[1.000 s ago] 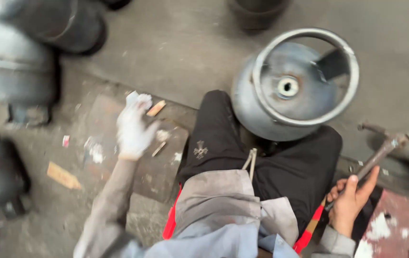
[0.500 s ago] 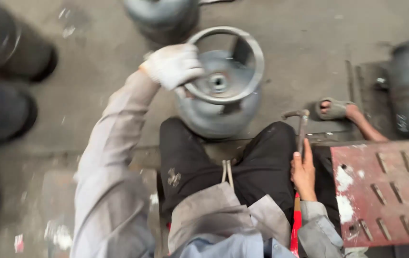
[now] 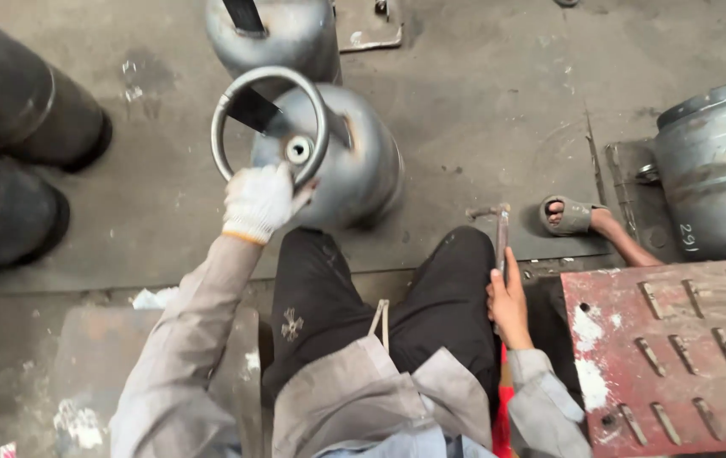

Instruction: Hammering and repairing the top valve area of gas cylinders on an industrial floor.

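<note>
My lap: I am sitting low on the concrete floor [image 3: 482, 93], knees in black trousers [image 3: 431, 297] filling the lower centre of the frame.
My right hand [image 3: 509, 298]: bare, at lower right of centre, wrapping closed around the handle of a steel-headed hammer [image 3: 499, 231]; the head is pointing up toward mid-frame and is touching nothing.
Red plate: a rust-red metal plate with raised slots [image 3: 677, 356] is lying at lower right, just beside that hand.
My left hand [image 3: 259, 202]: in a white knitted glove, left of centre, gripping the round metal collar ring [image 3: 268, 127] of the small grey steel gas cylinder [image 3: 337, 161].
Cylinder: it is leaning just beyond my knees at upper centre, its valve opening facing the camera inside the ring.
Step in hand: I judge I am positioning the cylinder with the gloved hand while the hammer is waiting.
Next move: it seems to call for steadying the ring firmly and bringing the hammer across to the collar without hitting my glove.
Farther off: a second grey cylinder [image 3: 282, 30] at the top, dark cylinders [image 3: 15, 102] at upper left, another person's sandalled foot [image 3: 573, 215] at right.
</note>
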